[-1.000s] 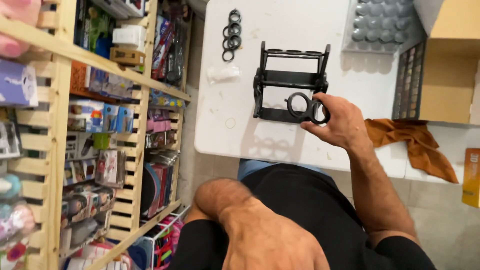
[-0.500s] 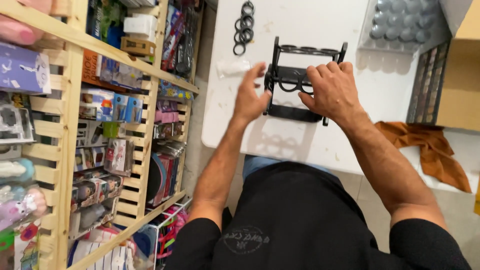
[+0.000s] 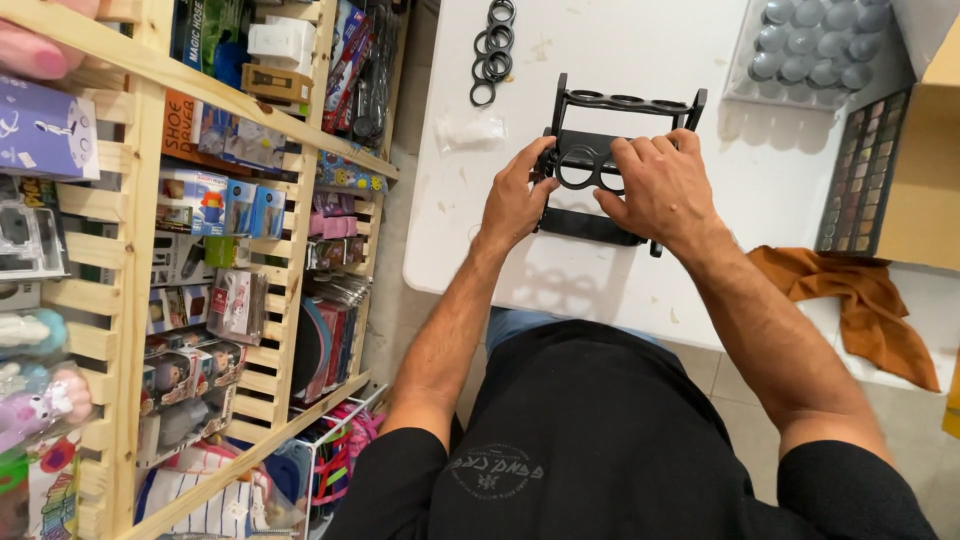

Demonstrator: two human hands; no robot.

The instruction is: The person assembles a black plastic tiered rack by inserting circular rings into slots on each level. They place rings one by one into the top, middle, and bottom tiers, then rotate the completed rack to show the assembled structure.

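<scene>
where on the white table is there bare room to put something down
Bare top lies between the black rings and the clear tray, above the black rack. More below the rack, toward the near edge. Crowded right: brown cloth, cardboard box.

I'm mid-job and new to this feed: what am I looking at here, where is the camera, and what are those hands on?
There is no machine: these are a person's two bare hands, filmed from a camera on their head looking down past a black shirt. The left hand grips the left side of a black plastic rack with ring-shaped holes; the right hand presses on its middle tier. The rack stands on a white table. Also on the table: a few loose black rings, a small clear bag, a tray of grey round caps, a cardboard box and an orange cloth. To the left stands a wooden shelf full of packaged toys.
</scene>
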